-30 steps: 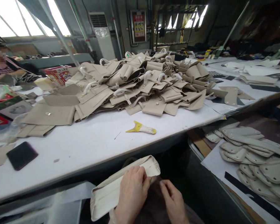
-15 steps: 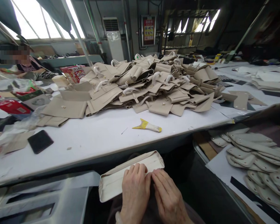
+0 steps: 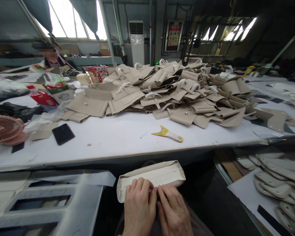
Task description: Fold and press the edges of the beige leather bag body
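Observation:
A long, shallow beige piece with raised, folded edges and a pale inside (image 3: 159, 174), perhaps a bag part, rests tilted over my lap below the table edge. My left hand (image 3: 139, 203) grips its near edge, fingers bent over into the pale inside and thumb toward the middle. Close beside it, my right hand (image 3: 174, 206) pinches the same near edge with thumb and fingertips. The fingertips of both hands almost meet there. The stretch of edge under them is hidden.
A big heap of beige bag pieces (image 3: 127, 101) covers the white table (image 3: 113, 137). Nearer lie a yellow-and-white scraper (image 3: 167, 133) and a black phone (image 3: 63, 134). A pink fan (image 3: 6, 129) stands left. Strap pieces (image 3: 280, 170) are stacked right; a translucent crate (image 3: 86, 196) sits lower left. A person (image 3: 51, 57) is behind.
The view has turned left, so the scene sits farther right and the pink fan shows fully. My hands have shifted left along the near edge of the beige piece.

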The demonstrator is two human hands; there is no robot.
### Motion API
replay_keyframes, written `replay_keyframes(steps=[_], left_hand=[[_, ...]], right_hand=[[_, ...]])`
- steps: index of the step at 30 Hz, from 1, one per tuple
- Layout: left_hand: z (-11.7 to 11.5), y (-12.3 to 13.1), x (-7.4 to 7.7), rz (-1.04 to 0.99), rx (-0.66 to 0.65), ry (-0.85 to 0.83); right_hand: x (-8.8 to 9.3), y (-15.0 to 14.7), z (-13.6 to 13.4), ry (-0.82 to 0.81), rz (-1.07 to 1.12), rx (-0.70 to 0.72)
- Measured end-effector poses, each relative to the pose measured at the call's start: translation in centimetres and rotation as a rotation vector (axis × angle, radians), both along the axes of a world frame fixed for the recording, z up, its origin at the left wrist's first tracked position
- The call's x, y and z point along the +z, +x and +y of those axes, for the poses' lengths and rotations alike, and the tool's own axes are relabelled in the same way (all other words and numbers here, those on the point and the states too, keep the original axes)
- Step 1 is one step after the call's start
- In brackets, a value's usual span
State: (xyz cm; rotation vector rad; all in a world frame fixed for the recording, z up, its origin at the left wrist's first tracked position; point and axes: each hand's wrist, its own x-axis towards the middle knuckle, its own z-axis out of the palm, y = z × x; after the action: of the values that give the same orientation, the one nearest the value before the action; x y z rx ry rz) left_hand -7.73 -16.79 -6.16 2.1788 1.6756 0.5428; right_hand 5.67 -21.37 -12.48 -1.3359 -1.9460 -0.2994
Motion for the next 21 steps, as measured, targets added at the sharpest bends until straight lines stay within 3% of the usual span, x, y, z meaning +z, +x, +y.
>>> replay_keyframes(steps=[3,5,8,10,12,14,17,21], left_hand=[[-0.4,-1.3,-0.1,-0.053,0.046,0.040],[-0.9,-2.7,-0.7,-0.147,0.096,0.151],[-2.3,-5.4,-2.9,-0.423,0.335,0.320],[-3.3,-6.7,-5.2,-0.818,0.670,0.184],[-3.8,-7.0,-7.8,-1.274,0.996,-0.148],[-3.7,-6.2,-10.3,-1.538,1.130,-0.468],[-2.8,-3.5,-12.6,-1.708,1.058,-0.711],[-1.6,-0.6,-12.2,-1.876,0.822,-0.665]], right_hand=[[-0.2,-0.8,0.2,0.021,-0.007,0.028],[-0.3,-1.3,0.4,0.026,-0.032,0.055],[-0.5,-2.1,0.6,0.007,-0.041,0.066],[-0.8,-2.4,0.6,-0.004,-0.014,0.069],[-1.2,-2.6,0.6,-0.004,0.008,0.085],[-1.6,-2.7,0.5,-0.001,-0.006,0.116],[-1.9,-2.8,0.7,0.013,-0.061,0.155],[-1.5,-3.5,0.9,0.026,-0.061,0.188]])
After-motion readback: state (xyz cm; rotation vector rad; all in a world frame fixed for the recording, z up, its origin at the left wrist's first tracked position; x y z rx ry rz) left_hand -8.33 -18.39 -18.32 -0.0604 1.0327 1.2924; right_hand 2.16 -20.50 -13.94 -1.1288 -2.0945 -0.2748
